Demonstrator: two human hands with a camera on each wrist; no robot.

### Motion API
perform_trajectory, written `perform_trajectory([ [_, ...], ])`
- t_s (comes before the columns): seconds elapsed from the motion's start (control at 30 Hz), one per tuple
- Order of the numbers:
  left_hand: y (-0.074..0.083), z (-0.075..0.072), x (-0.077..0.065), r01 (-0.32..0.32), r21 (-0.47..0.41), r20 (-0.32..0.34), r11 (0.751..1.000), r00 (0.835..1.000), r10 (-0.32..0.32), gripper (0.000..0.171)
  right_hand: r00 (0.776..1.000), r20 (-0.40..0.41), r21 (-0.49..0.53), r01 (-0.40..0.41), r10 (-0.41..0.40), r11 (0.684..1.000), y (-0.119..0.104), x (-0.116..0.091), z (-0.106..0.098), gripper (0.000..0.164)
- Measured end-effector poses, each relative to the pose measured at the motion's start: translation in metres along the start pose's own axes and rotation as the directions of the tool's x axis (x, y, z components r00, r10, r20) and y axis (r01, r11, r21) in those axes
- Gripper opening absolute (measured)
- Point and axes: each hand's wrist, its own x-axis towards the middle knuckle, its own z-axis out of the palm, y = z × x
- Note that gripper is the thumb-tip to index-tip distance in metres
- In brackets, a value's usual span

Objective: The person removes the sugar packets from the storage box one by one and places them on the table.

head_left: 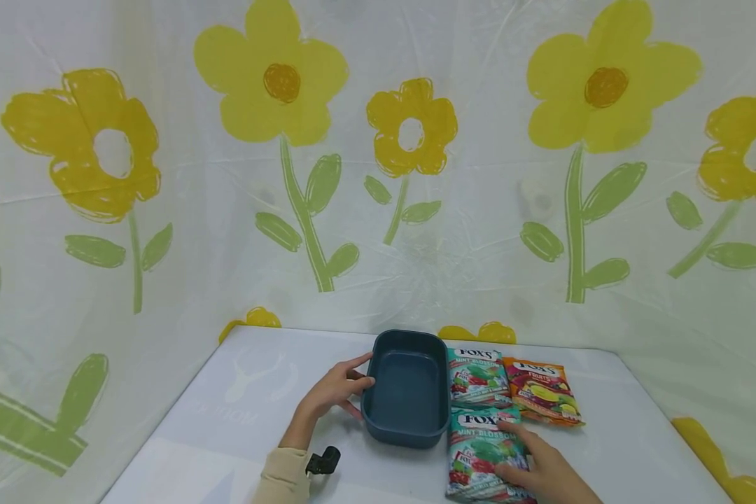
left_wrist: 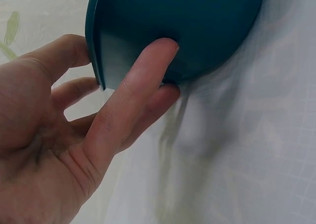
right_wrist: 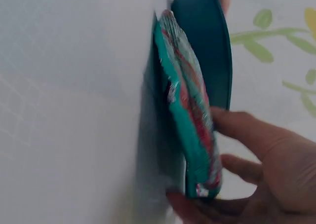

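Note:
A dark teal rectangular container [head_left: 406, 441] stands on the table. My left hand [head_left: 337, 387] is at its left side, the fingertips at its rim and outer wall. In the left wrist view, the thumb lies along the teal container [left_wrist: 217, 31] with the other fingers loosely spread. To the right, my right hand [head_left: 544, 465] grips the right side of a green mint blossom candy bag [head_left: 481, 451]. The right wrist view shows fingers on the candy bag's [right_wrist: 190, 110] printed face and round its end, with shadow beneath it.
Behind the held bag lies a second green mint blossom candy bag [head_left: 477, 378], close beside the container. An orange fruits candy bag [head_left: 542, 392] lies to its right. The white table [head_left: 227, 406] ends at a flower-print curtain [head_left: 466, 266] at the back and sides.

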Motion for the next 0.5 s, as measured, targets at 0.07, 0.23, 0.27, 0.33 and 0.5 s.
perform_trajectory([
  [0.07, 0.0003, 0.0002, -0.0002, -0.004, 0.001, -0.001, 1.000, 1.000, 0.004, 0.066, 0.999, -0.029, -0.134, 0.020, -0.024, 0.991, -0.0029, 0.0001, 0.0004, 0.089],
  [0.23, -0.0003, -0.0005, -0.0003, 0.000, 0.000, -0.009, 1.000, 1.000, 0.000, 0.066, 0.995, -0.043, -0.271, 0.080, -0.095, 0.959, -0.0050, 0.0002, 0.0009, 0.084],
  [0.27, -0.0009, -0.0006, -0.0003, 0.004, -0.001, -0.010, 1.000, 1.000, -0.004, 0.066, 0.994, -0.042, -0.271, 0.083, -0.098, 0.959, -0.0048, 0.0001, 0.0012, 0.082],
  [0.33, -0.0018, -0.0005, -0.0006, 0.009, -0.001, -0.009, 1.000, 1.000, -0.009, 0.066, 0.994, -0.041, -0.268, 0.088, -0.102, 0.959, -0.0040, 0.0001, 0.0023, 0.080],
  [0.5, -0.0038, -0.0021, -0.0021, 0.010, 0.014, -0.014, 1.000, 1.000, -0.010, 0.067, 0.994, -0.035, -0.271, 0.091, -0.104, 0.958, -0.0034, 0.0000, 0.0050, 0.080],
])
